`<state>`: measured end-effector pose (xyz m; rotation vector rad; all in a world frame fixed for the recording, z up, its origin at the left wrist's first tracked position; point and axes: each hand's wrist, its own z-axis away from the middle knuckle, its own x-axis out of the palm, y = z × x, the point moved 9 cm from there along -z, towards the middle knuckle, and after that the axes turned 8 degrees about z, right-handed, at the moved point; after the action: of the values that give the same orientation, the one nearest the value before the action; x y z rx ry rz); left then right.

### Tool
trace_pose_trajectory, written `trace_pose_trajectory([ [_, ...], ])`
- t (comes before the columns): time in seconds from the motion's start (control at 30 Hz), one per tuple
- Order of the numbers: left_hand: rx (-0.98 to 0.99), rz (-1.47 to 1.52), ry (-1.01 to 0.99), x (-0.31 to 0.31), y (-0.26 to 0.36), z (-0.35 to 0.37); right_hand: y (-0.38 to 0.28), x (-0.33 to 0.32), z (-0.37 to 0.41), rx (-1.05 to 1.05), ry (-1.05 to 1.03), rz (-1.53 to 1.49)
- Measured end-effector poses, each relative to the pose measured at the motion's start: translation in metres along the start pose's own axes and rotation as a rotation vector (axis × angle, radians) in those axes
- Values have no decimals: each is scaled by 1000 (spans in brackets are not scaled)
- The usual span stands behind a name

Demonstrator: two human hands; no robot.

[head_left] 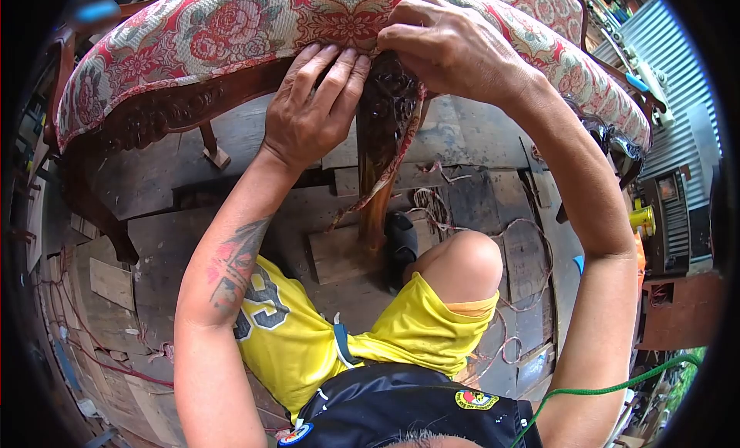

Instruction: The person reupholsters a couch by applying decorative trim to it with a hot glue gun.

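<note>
A chair or sofa seat covered in floral upholstery fabric [231, 36] spans the top of the view, over a carved dark wooden rail [177, 109]. My left hand [317, 101] lies with stretched fingers against the fabric's lower edge, fingertips pressing it above the rail; its thumb is hidden. Just to the right, my right hand [447, 47] is closed, thumb and fingers pinched at the same edge above the carved leg [381, 140]. A narrow strip of fabric trim [397, 163] hangs down from under the right hand, its loose end near the leg's foot.
Worn wooden boards [208, 240] make up the floor, with a wood block [339, 255] under the leg. Loose cord [435, 205] lies beside my foot. A green rope [617, 386] crosses my right arm. Corrugated metal sheet [671, 55] stands at the right.
</note>
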<state>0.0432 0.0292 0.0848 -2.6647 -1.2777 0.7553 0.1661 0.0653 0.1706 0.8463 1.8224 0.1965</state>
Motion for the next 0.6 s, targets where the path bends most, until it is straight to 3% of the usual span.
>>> trace_pose_trajectory([
  [0.13,0,-10,-4,0,0,0,-7,-1,7,21,36,16],
  [0.2,-1,-14,-4,1,0,1,-9,4,11,51,-55,79],
  [0.6,-20,-3,-16,3,0,2,-14,1,23,88,70,93],
])
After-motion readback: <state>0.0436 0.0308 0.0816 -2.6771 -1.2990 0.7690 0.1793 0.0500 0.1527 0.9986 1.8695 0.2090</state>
